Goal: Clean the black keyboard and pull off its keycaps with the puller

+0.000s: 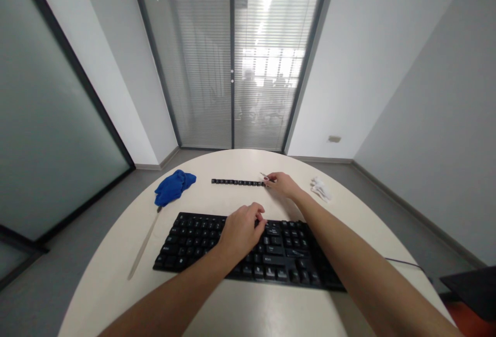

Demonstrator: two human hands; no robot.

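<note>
All along the middle of the far part of the smooth, rounded, cream-coloured tabletop [228, 164], saw 1 straight row of small, black, square plastic keycaps [236, 182], set side by side. Found its long axis running left to right, roughly parallel to the long, black plastic keyboard [186, 244] at the near side. Judged the row to lie leftward from the right hand [279, 183], nearly in line with its fingertips, at the row's right end; judged the left hand [242, 228] farther off. Made out the right grip pinched on a slim, pale, pointed piece [264, 175]; could not tell its exact kind. Saw the left hand low over the keyboard, fingers loosely curled; could not tell that grip's contents, if any.

Noted close ranks of raised, dark keys against the tabletop's plain, flat surface. Saw soft, rumpled folds in a bright blue cloth [173, 188] at far left, beside a long, thin, pale stick [143, 245] with a dark tip towards the cloth. Spotted a crumpled, white, fabric-like bundle [321, 189] on the right, apart from the right hand.
</note>
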